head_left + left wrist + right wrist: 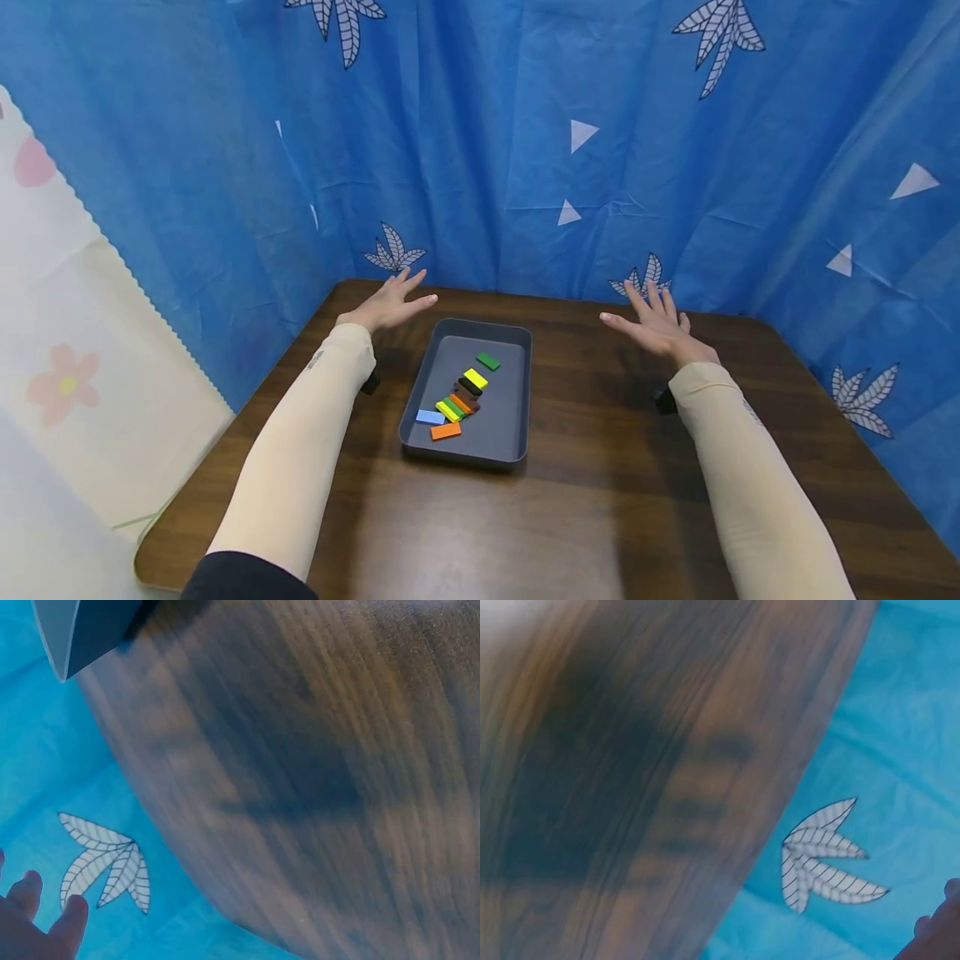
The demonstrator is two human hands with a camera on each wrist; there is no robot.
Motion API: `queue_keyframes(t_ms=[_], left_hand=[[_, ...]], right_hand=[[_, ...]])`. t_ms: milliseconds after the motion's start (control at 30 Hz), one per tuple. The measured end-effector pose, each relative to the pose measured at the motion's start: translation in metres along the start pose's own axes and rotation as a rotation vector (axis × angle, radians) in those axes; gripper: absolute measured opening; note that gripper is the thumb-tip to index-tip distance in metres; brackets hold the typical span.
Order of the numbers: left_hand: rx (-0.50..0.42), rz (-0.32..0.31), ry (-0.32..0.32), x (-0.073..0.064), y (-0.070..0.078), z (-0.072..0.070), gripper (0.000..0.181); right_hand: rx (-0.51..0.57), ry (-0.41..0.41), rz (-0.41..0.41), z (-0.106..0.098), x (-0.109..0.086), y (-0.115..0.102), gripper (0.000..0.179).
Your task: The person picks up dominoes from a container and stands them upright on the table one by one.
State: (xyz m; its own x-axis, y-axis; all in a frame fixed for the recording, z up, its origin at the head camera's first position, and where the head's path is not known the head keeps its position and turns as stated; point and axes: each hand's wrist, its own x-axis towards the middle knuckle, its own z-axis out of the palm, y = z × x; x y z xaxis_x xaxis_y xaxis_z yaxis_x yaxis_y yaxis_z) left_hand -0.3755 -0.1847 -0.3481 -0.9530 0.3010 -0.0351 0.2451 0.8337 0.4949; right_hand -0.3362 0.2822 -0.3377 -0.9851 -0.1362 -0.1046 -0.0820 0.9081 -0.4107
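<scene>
My left hand point(386, 306) is held above the table, left of a grey tray point(521, 392), with fingers spread and nothing in them. On the other side, well right of the tray, my right hand point(660, 331) hovers with fingers spread, also holding nothing. Inside the tray lie several small coloured blocks: a green block point(488, 362) apart at the top, a yellow block point(476, 378), a black piece point(470, 387), a blue block point(431, 417) and an orange block point(446, 431). Brown, orange, green and yellow-green pieces overlap between them. Only fingertips show in the left wrist view point(45, 922).
The tray stands left of centre on a dark brown wooden table point(577, 500). A blue curtain point(480, 142) with leaf prints hangs right behind the table's far edge and along its right side. A pale flowered cloth point(82, 292) hangs at the left.
</scene>
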Motion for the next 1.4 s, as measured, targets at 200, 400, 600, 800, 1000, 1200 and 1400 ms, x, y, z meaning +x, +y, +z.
queue_keyframes(t_ms=[200,400,600,800,1000,1200,1400], left_hand=[[-0.056,0.037,-0.001,-0.003,-0.003,-0.002,0.084],[-0.127,0.065,0.008,-0.014,-0.005,-0.004,0.083],[-0.116,0.090,-0.003,-0.021,-0.012,-0.002,0.082],[-0.138,0.064,-0.013,-0.032,-0.020,-0.001,0.086],[-0.160,0.085,-0.061,-0.036,-0.021,0.005,0.089],[-0.172,0.117,-0.166,-0.038,-0.018,0.008,0.092],[-0.142,0.147,-0.256,-0.035,-0.014,0.014,0.091]], right_hand=[[0.048,-0.030,-0.057,0.008,0.005,-0.016,0.098],[0.122,-0.052,-0.153,0.019,0.014,-0.039,0.097],[0.188,-0.079,-0.212,0.032,0.022,-0.061,0.095],[0.231,-0.082,-0.208,0.042,0.022,-0.077,0.095],[0.303,-0.079,-0.201,0.054,0.023,-0.088,0.095],[0.354,-0.083,-0.247,0.067,0.032,-0.099,0.082],[0.381,-0.068,-0.257,0.078,0.036,-0.111,0.071]])
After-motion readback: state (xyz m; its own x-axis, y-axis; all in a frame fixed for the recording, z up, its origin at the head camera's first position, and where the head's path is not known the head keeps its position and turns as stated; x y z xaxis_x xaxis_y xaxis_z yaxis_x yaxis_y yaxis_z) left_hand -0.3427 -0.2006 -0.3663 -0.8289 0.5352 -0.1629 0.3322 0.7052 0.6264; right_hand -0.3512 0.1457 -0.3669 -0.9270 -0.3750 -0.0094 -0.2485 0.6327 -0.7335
